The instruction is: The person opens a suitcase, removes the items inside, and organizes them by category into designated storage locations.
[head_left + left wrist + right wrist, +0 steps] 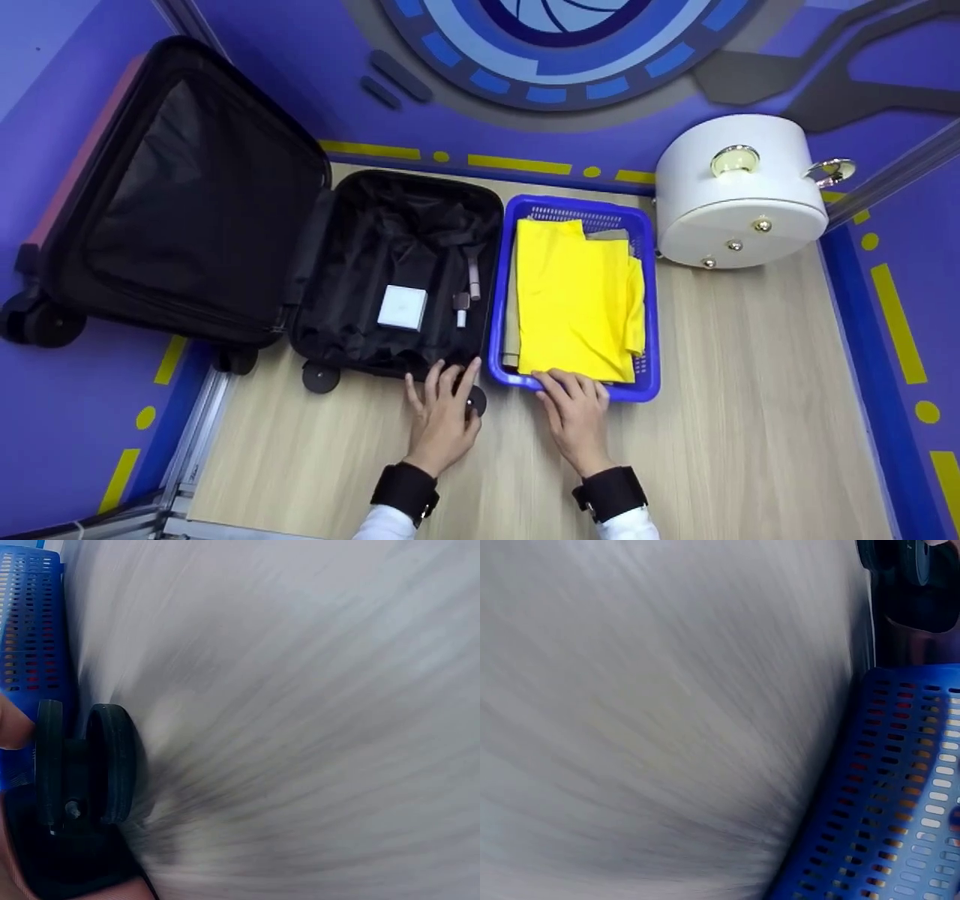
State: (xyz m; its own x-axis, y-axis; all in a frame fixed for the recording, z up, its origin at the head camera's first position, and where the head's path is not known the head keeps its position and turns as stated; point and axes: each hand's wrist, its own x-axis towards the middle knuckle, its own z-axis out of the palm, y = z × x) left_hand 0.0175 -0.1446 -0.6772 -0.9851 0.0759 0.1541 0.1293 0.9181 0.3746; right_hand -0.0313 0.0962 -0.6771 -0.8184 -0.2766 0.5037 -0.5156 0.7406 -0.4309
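Observation:
An open black-lined suitcase [337, 330] stands on the left, and a white square box [403, 307], a slim pinkish tube [473, 279] and a small brown-and-white item [460, 309] lie inside it. My left hand [442, 427] rests with spread fingers at its front edge, beside a black wheel [112, 765]. Right of the suitcase is a blue plastic basket [651, 315] holding folded yellow cloth [574, 300] over beige cloth [511, 330]. My right hand [581, 420] touches the basket's front rim with relaxed fingers. Neither hand holds a loose thing.
A white rounded case [731, 180] with gold handles and gold knobs stands at the back right. The suitcase's raised lid [195, 210] leans toward the left wall. Purple printed walls border the wood-grain surface [750, 420].

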